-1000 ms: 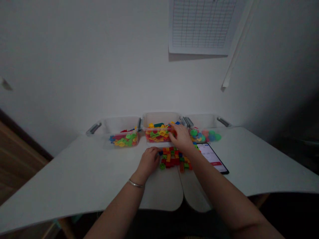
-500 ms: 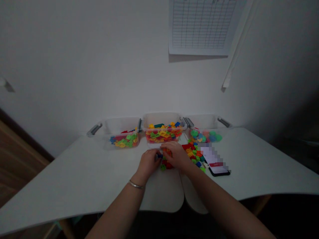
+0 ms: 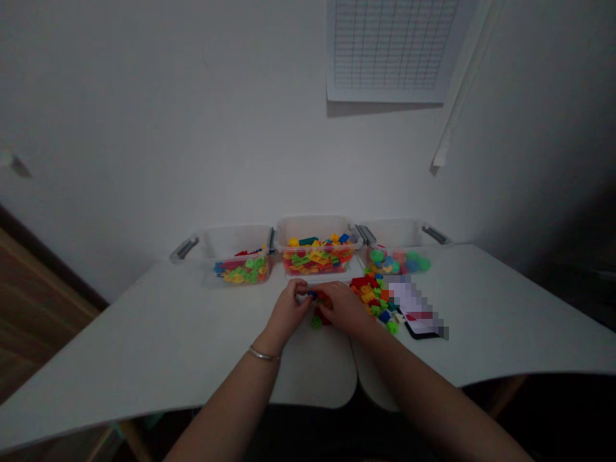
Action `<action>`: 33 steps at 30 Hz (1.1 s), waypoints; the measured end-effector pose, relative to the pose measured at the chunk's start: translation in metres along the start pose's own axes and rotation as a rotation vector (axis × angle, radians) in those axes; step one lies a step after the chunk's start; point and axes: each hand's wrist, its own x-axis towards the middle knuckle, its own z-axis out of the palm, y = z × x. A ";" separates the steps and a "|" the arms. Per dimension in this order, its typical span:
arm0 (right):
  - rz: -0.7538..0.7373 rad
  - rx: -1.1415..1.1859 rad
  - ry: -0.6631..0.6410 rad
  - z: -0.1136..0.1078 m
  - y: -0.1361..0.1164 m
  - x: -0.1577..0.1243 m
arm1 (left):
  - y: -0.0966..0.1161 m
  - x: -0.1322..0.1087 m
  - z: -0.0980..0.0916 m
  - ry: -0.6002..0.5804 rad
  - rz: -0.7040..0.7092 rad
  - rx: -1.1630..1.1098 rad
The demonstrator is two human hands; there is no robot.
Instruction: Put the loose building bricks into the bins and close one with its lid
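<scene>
My left hand [image 3: 287, 310] and my right hand [image 3: 342, 305] meet over a small build of red, orange and green toy bricks [image 3: 320, 316] on the white table [image 3: 144, 333]. Both hands are closed in a pinch around small bricks; a blue brick [image 3: 312, 295] shows between the fingertips. A silver bracelet [image 3: 264, 353] circles my left wrist. Loose bricks [image 3: 375, 298] of mixed colours lie just right of my right hand.
Three clear plastic bins stand along the wall: left bin [image 3: 235, 260], middle bin [image 3: 315, 250], right bin [image 3: 399, 247], each holding coloured pieces. A phone [image 3: 418, 314] lies to the right of the loose bricks. A gridded sheet [image 3: 389, 51] hangs on the wall.
My right hand came back from the middle bin to the brick build and joined the left hand. The loose bricks at the right came into view.
</scene>
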 end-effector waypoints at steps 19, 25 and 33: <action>-0.003 0.056 0.208 -0.003 0.010 0.006 | 0.016 -0.004 -0.003 -0.151 0.062 0.083; -0.065 0.085 0.462 -0.036 0.019 0.024 | 0.013 -0.004 -0.002 -0.103 0.106 0.206; 0.033 0.052 0.596 -0.067 0.032 0.056 | 0.015 -0.005 -0.003 -0.126 0.139 0.292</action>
